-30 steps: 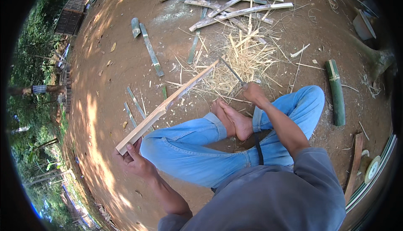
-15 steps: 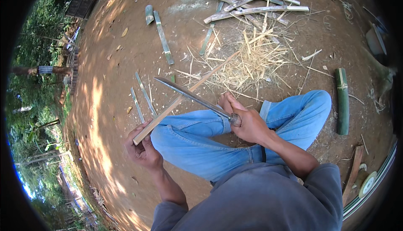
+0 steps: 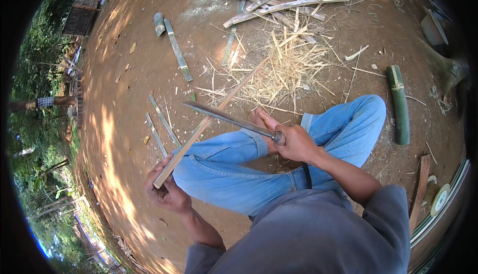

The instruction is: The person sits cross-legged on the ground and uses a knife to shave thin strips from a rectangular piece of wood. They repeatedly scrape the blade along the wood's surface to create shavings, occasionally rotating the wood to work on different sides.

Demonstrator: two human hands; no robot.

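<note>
My left hand [image 3: 170, 190] grips the near end of a long, pale bamboo strip [image 3: 181, 152]. The strip slants away over my bent left leg, and its far end reaches the pile of shavings. In my right hand [image 3: 297, 144] is the wooden handle of a machete [image 3: 229, 119], its blade pointing left and crossing over the strip about midway. Whether the edge touches the strip there, I cannot tell. My bare feet [image 3: 262, 122] rest on the ground beyond the handle, between my legs in blue jeans.
Pale bamboo shavings [image 3: 294, 70] lie heaped in front of my feet. Farther off is a stack of split bamboo pieces [image 3: 289, 5]. A green bamboo section [image 3: 398, 105] lies to the right, near a brown wooden board [image 3: 419, 192]. Several narrow green strips [image 3: 164, 119] lie at the left.
The whole view has shifted, with the ground things sliding left and up. My machete blade lies a little flatter across the strip. Both hands keep their hold.
</note>
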